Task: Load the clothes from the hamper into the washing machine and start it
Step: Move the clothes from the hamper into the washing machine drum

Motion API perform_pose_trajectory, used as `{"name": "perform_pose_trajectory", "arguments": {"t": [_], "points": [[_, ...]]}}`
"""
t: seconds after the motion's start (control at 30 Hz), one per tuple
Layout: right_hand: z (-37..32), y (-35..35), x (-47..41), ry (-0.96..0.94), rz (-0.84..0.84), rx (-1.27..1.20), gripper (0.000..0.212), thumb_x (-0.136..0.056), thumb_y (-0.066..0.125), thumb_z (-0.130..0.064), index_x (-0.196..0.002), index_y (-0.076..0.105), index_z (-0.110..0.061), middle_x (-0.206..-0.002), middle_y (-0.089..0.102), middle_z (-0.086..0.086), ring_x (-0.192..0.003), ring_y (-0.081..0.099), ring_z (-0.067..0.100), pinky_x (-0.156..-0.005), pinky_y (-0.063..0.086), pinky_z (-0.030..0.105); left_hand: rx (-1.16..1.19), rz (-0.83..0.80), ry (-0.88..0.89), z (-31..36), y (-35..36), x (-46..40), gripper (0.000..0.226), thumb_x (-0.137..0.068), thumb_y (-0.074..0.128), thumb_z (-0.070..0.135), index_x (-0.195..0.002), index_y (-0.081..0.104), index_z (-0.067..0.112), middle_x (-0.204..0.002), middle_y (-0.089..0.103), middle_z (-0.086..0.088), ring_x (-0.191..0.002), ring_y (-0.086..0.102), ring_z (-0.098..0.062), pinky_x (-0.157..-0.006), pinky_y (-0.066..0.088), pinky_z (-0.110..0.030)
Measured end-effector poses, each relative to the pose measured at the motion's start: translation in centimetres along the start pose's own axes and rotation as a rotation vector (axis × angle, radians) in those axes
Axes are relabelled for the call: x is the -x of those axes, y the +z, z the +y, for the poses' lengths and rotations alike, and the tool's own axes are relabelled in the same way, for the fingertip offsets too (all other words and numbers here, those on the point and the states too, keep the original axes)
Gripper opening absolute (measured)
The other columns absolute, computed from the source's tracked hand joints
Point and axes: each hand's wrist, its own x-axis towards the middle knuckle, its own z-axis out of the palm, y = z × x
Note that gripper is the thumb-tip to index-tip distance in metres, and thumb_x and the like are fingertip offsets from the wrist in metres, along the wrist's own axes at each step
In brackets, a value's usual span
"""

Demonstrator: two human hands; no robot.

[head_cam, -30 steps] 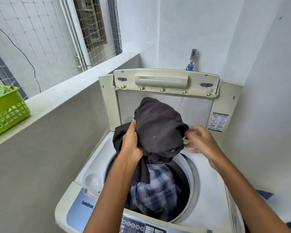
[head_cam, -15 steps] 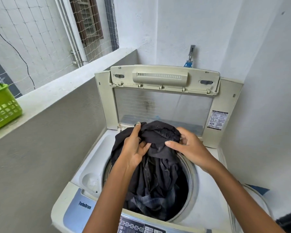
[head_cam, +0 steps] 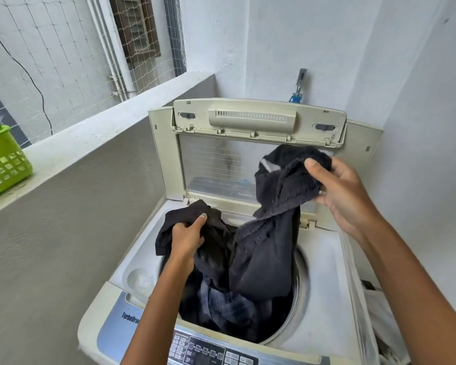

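Loading is well underway, not finished. The washing machine (head_cam: 327, 306) is standing with its lid (head_cam: 258, 119) propped upright behind the drum opening. A checked garment (head_cam: 229, 309) is already lying down in the drum. The dark garment (head_cam: 258, 248) is only partly in: its lower part is hanging into the drum, while its upper ends are being held above the rim. The left hand (head_cam: 187, 241) is gripping one bunched end at the drum's left edge, fingers curled round the cloth. The right hand (head_cam: 340, 191) is pinching the other end up high, right of the drum and in front of the lid. Something pale is sitting right of the machine, possibly the hamper, hard to tell at the frame edge. Still left: dropping this garment in, any remaining clothes, closing the lid, pressing start on the control panel (head_cam: 208, 351) in front of the drum.
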Motion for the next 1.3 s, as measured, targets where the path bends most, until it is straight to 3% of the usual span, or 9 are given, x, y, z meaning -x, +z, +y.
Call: {"name": "perform_pose_trajectory", "arguments": {"t": [0.13,0.27,0.4,0.5,0.6,0.73,0.93,1.13,1.3], "points": [[-2.6,1.3,0.4,-0.102,-0.069,-0.004,0.030,-0.080,0.060,-0.033,-0.105,0.059,-0.016,-0.101,0.068,-0.001,-0.096,0.067,0.013,-0.080,0.057,0.039,-0.621,-0.154,0.101,-0.2,-1.1,-0.8,0.036,-0.088,0.062,0.042,-0.070,0.061,0.010,-0.056,0.059,0.006,-0.059,0.055,-0.020,-0.062,0.051,-0.034],[-5.1,2.7,0.8,-0.183,-0.090,-0.015,0.027,-0.077,0.059,-0.035,-0.100,0.057,-0.019,-0.099,0.067,-0.005,-0.094,0.065,0.011,-0.084,0.055,0.045,-1.280,-0.177,0.192,0.5,-0.8,0.4,0.051,-0.080,0.057,0.065,-0.094,0.067,0.017,-0.093,0.068,0.003,-0.090,0.063,-0.020,-0.069,0.042,-0.028],[-7.5,3.5,1.1,-0.252,-0.136,-0.126,0.022,-0.089,0.055,-0.025,-0.106,0.055,-0.012,-0.113,0.062,0.010,-0.105,0.062,0.023,-0.089,0.054,0.047,-0.792,-0.551,0.040,-1.0,0.2,-0.3,0.101,-0.059,0.074,0.071,-0.142,0.036,0.029,-0.142,0.048,0.007,-0.126,0.051,-0.012,-0.103,0.042,-0.032],[-8.3,3.5,0.7,-0.312,-0.162,-0.171,0.022,-0.097,0.049,-0.016,-0.116,0.050,-0.006,-0.121,0.058,0.017,-0.112,0.060,0.028,-0.091,0.053,0.046,-0.503,-0.734,0.011,-2.0,1.6,0.4,0.059,-0.079,0.073,0.044,-0.130,0.053,0.020,-0.126,0.063,0.004,-0.112,0.062,-0.007,-0.095,0.050,-0.025],[-8.7,3.1,0.1,-0.363,-0.120,-0.090,0.020,-0.094,0.052,-0.017,-0.112,0.049,-0.010,-0.119,0.057,0.012,-0.112,0.059,0.025,-0.094,0.052,0.045,-0.250,-0.526,0.140,-0.7,2.7,0.8,0.023,-0.094,0.058,0.017,-0.109,0.061,0.000,-0.107,0.070,-0.010,-0.093,0.066,-0.016,-0.080,0.052,-0.026],[-9.4,1.9,-1.0,-0.520,-0.004,0.158,0.019,-0.090,0.055,-0.017,-0.102,0.042,-0.019,-0.108,0.052,0.006,-0.101,0.053,0.012,-0.099,0.048,0.039,0.045,-0.112,0.227,5.4,2.5,-0.4,0.010,-0.095,0.050,0.010,-0.091,0.056,0.016,-0.079,0.062,-0.003,-0.069,0.056,-0.014,-0.059,0.052,-0.029],[-11.6,1.3,-3.0,-0.936,0.321,0.994,0.067,-0.093,0.048,-0.030,-0.143,0.023,0.006,-0.151,0.026,0.021,-0.142,0.026,0.031,-0.117,0.019,0.046,0.517,-0.125,0.489,18.3,2.5,2.3,0.018,-0.097,0.045,0.008,-0.112,0.053,0.013,-0.094,0.065,-0.005,-0.080,0.065,-0.015,-0.071,0.057,-0.035],[-12.0,2.0,-3.7,-0.897,0.232,1.079,0.081,-0.088,0.054,-0.039,-0.146,0.018,0.004,-0.153,0.018,0.022,-0.145,0.017,0.035,-0.117,0.017,0.048,0.540,-0.172,0.718,22.7,2.7,4.3,0.023,-0.100,0.042,0.010,-0.121,0.050,0.007,-0.117,0.062,-0.012,-0.108,0.062,-0.026,-0.082,0.058,-0.042],[-7.5,2.0,-4.2,-0.558,-0.071,0.965,0.085,-0.083,0.066,-0.030,-0.149,0.014,-0.013,-0.148,0.034,0.007,-0.127,0.047,0.019,-0.106,0.039,0.047,0.126,-0.080,0.585,19.4,2.6,2.3,0.024,-0.089,0.047,0.003,-0.093,0.064,0.019,-0.072,0.064,0.007,-0.060,0.058,-0.001,-0.062,0.047,-0.025]]}}
